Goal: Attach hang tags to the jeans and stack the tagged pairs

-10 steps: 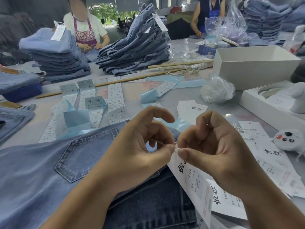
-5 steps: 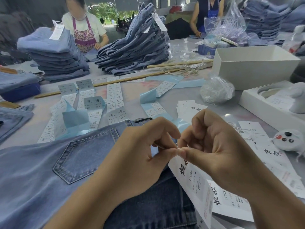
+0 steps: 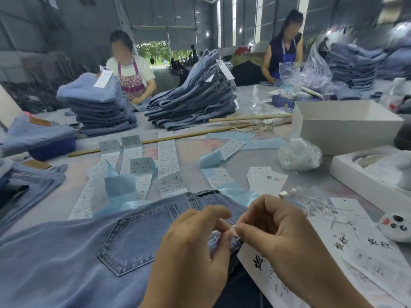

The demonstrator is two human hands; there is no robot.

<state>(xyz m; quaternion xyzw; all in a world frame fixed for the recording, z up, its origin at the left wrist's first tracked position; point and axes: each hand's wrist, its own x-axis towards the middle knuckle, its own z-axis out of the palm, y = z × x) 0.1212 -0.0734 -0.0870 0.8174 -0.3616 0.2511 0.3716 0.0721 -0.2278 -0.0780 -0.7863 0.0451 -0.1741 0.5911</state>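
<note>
Both hands dropped lower onto jeans (image 3: 66, 252); fingers (image 3: 224, 237) pinch white string; hang tag (image 3: 255, 263) print blurred.

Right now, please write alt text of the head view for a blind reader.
Two hands, left hand and right hand, pinch a white hang tag at the waistband of blue jeans; stacked jeans behind.

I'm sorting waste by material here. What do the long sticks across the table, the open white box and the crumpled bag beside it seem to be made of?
The sticks look like bare wood or bamboo: pale tan, matt, straight. The white box looks like matt cardboard, with thin flat walls and sharp folded corners. The bag is most likely thin clear plastic: see-through, crinkled, with shiny highlights.
</note>
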